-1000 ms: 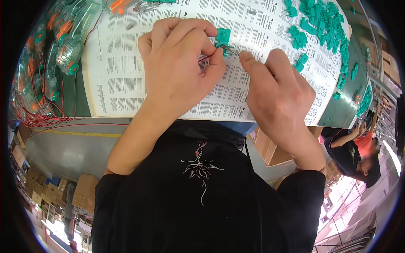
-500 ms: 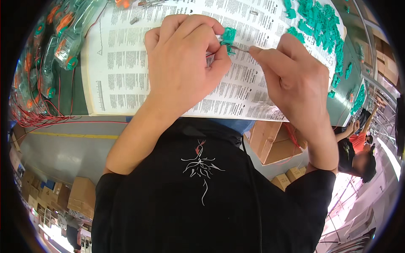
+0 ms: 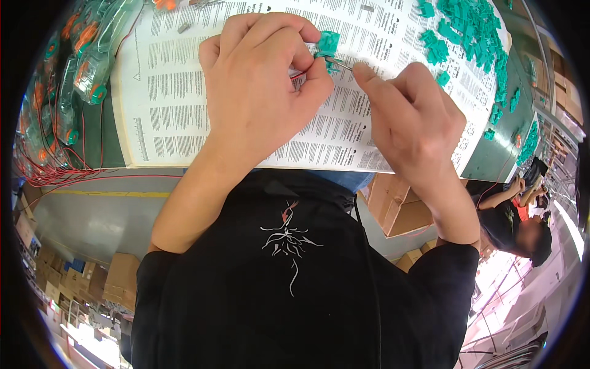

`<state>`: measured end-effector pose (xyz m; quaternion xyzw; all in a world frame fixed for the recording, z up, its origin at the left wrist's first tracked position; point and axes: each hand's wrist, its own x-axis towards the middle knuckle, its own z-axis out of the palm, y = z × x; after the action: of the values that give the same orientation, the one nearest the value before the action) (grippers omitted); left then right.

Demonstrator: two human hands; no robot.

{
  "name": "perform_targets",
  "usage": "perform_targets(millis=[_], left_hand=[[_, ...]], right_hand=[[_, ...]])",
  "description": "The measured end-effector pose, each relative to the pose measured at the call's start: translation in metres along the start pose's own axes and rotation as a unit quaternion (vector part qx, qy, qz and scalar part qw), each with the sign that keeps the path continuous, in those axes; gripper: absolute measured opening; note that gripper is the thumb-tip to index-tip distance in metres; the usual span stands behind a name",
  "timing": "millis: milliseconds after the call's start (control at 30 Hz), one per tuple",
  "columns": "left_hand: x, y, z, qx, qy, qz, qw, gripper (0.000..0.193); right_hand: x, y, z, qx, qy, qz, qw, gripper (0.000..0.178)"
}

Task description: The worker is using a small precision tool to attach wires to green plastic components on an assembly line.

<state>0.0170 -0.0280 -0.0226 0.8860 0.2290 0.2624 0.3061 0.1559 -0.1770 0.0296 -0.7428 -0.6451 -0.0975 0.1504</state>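
Note:
My left hand (image 3: 261, 92) pinches a small green plastic part (image 3: 329, 42) between thumb and fingers, above the printed sheet (image 3: 172, 92). A short stretch of red wire (image 3: 298, 75) shows under that hand, next to the thumb. My right hand (image 3: 418, 117) is closed on a thin metal tool (image 3: 340, 63), whose tip meets the lower end of the green part. The tool's handle is hidden in the fingers, so its exact kind does not show.
Many loose green plastic parts (image 3: 470, 31) lie heaped at the far right. Clear-and-orange plastic housings (image 3: 92, 77) with red and black wires (image 3: 67, 175) crowd the left. Small grey pieces (image 3: 184, 27) rest on the sheet. A cardboard box (image 3: 399, 206) stands below the table; another person (image 3: 513, 218) is at right.
My right hand has shifted slightly left and down, its wrist turned, with the tool still at the green part. The left hand keeps its pinch; the view has moved a little.

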Motion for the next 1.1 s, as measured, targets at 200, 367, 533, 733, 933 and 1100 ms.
perform_targets(millis=[200, 367, 533, 733, 933, 1100], left_hand=[[0.003, 0.004, -0.004, 0.032, -0.021, -0.007, 0.999, 0.015], [0.003, 0.004, -0.003, 0.032, -0.019, -0.011, 0.999, 0.014], [0.002, 0.003, -0.003, 0.031, -0.018, -0.002, 0.999, 0.014], [0.002, 0.004, -0.003, 0.029, -0.016, -0.003, 0.999, 0.015], [0.0, 0.003, -0.002, 0.031, -0.007, 0.018, 0.999, 0.015], [-0.006, 0.0, 0.003, 0.037, 0.015, 0.043, 0.998, 0.016]], right_hand=[[-0.006, 0.002, 0.004, 0.017, 0.027, 0.01, 0.999, 0.03], [-0.006, 0.002, 0.005, 0.013, 0.03, 0.013, 0.999, 0.029], [-0.006, 0.004, 0.005, 0.013, 0.03, 0.017, 0.999, 0.027], [0.0, 0.003, 0.001, 0.002, 0.015, 0.004, 1.0, 0.021], [0.016, -0.004, -0.016, -0.069, -0.069, -0.044, 0.994, 0.035], [0.046, -0.004, -0.032, -0.073, -0.158, -0.087, 0.981, 0.034]])
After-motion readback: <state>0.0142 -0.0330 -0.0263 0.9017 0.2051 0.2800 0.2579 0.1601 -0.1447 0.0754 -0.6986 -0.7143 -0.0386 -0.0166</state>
